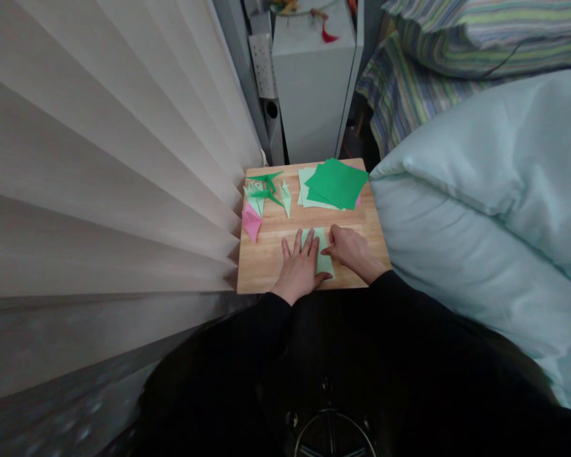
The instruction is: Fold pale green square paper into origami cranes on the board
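Observation:
A sheet of light green origami paper (325, 261), folded into a narrow rectangle, lies on a wooden board (261, 270). My left hand (299, 270) rests flat across its left part, fingers spread and thumb near the bottom edge. On the other side, my right hand (351, 247) has its fingers curled in, with the thumb touching the paper by its right edge; nothing shows inside the curled fingers. Farther up the board are dark green folded cranes (268, 194), a pale green one (286, 198) and a pink folded piece (252, 222).
Loose green sheets (337, 184) overlap paler ones (302, 190) at the board's upper right. A pleated curtain (171, 190) borders the left side. Beyond the board stands a white cabinet (311, 101). A pale blue quilt (457, 209) bulges up on the right.

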Motion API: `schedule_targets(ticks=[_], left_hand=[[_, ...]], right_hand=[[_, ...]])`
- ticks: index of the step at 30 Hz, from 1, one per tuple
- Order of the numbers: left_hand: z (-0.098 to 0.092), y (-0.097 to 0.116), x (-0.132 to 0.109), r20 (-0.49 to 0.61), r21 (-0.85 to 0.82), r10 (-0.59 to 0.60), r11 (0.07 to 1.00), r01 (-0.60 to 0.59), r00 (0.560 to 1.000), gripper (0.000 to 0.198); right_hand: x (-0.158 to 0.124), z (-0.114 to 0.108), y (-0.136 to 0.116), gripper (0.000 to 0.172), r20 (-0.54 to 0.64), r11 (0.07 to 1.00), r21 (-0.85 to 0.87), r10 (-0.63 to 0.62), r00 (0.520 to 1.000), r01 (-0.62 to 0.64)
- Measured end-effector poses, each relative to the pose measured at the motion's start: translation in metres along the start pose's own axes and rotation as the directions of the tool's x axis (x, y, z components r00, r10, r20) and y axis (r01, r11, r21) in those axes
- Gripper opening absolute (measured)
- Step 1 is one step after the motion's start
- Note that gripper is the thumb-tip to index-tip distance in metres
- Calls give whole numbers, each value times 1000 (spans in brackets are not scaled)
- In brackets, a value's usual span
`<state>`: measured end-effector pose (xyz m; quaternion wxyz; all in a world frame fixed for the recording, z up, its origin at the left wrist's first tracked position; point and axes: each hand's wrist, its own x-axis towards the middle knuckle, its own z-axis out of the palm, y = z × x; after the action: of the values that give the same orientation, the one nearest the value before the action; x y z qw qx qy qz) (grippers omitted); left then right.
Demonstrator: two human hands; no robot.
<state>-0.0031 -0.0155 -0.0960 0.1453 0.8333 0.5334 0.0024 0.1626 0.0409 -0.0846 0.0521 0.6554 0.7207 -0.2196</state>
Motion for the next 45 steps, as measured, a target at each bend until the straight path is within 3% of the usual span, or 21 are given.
schedule_targets(ticks=[3, 10, 15, 18, 21, 26, 29, 32, 34, 37, 41, 45], left_hand=[[-8, 2, 0, -51, 36, -40, 998, 42, 998, 64], [-16, 0, 0, -88, 59, -161, 984, 166, 983, 34], [-11, 7, -1, -143, 48, -235, 969, 244, 961, 43], [-10, 4, -1, -111, 32, -241, 969, 246, 964, 49], [-11, -6, 2, -54, 5, -212, 977, 213, 976, 51], [-17, -22, 8, 22, -9, -96, 995, 97, 995, 53], [-26, -12, 6, -22, 55, -88, 994, 89, 996, 39], [-28, 14, -4, -93, 142, -129, 980, 142, 987, 26], [-22, 34, -15, -47, 172, -163, 970, 169, 985, 31], [-3, 54, -31, -46, 164, -121, 978, 127, 992, 44], [19, 57, -37, -24, 105, -94, 990, 96, 995, 73], [19, 51, -31, 26, 80, -59, 995, 56, 998, 86]], right_hand=[[-3, -2, -2, 38, -64, 1000, -20, -15, 998, 14], [-9, -7, -7, 25, -45, 995, -75, -68, 997, 65], [-8, -6, -8, 19, -13, 993, -104, -62, 998, 60], [-9, -7, -7, 20, 10, 991, -113, -71, 997, 71], [-10, -10, -6, 23, 12, 984, -143, -105, 994, 105], [-7, -9, -5, 16, 6, 957, -95, -274, 962, 273], [-4, -4, -5, 12, 41, 954, -68, -289, 956, 291], [-4, -1, -6, 13, 46, 963, -58, -260, 964, 263], [-5, 0, -7, 16, 44, 973, -58, -219, 975, 222], [-7, 1, -9, 23, 41, 988, -64, -135, 990, 138], [-7, 3, -9, 28, 29, 996, -74, -53, 998, 55], [-8, 1, -9, 30, 11, 995, -96, -8, 1000, 9]])
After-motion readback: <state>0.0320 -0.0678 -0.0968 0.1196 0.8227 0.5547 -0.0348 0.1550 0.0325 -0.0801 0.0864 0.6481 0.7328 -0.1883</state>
